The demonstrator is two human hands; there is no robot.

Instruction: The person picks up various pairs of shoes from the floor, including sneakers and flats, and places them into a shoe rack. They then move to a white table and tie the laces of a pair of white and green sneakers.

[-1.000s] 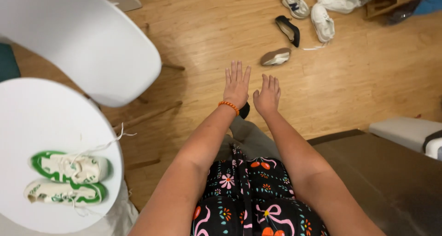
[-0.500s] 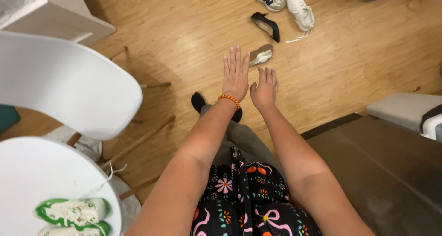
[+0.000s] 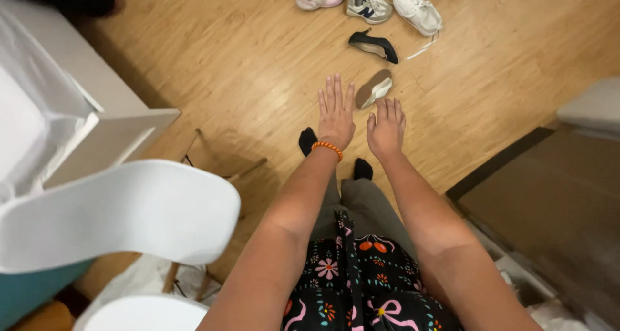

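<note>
While both arms stretch forward, the left hand [image 3: 336, 114] and right hand [image 3: 385, 127] stay flat, fingers spread, holding nothing; the beige shoe [image 3: 374, 89] lies untouched on the floor [image 3: 226, 79].

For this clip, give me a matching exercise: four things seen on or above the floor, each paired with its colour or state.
Things:
1. high-heeled shoe
2. bracelet
3. chair
4. left hand

Colours or states:
A. white
B. open and empty, fingers spread
C. black
D. orange

Pairs: 1-C, 2-D, 3-A, 4-B
</note>
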